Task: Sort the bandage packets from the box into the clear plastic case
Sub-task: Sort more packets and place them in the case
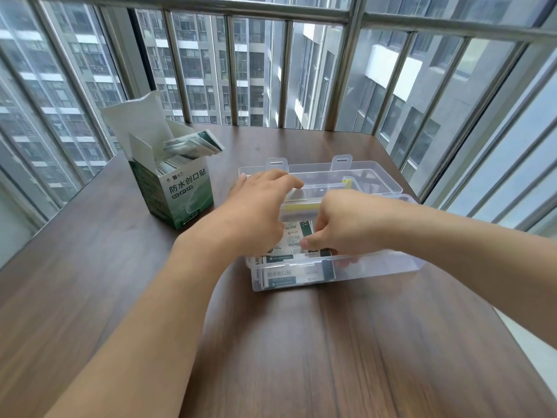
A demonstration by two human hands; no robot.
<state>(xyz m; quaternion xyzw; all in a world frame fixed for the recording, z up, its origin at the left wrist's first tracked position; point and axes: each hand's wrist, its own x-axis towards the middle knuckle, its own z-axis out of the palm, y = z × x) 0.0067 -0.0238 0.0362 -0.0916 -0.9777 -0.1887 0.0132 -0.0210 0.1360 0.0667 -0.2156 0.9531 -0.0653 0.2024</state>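
Note:
A clear plastic case [376, 267] lies open on the table, its lid [370, 176] tipped back behind it. White and green bandage packets [291, 276] are stacked in its left part. My left hand [259, 206] hovers over the case's left side with fingers spread, palm down. My right hand [340, 227] reaches into the case, its fingertips pinched on the top of the bandage packets. A green and white box [180, 194] stands open to the left, with more packets [193, 144] sticking out of its top.
The brown wooden table [301, 357] has its far edge against a window with metal railing bars [283, 73]. The table's right edge runs close behind the case.

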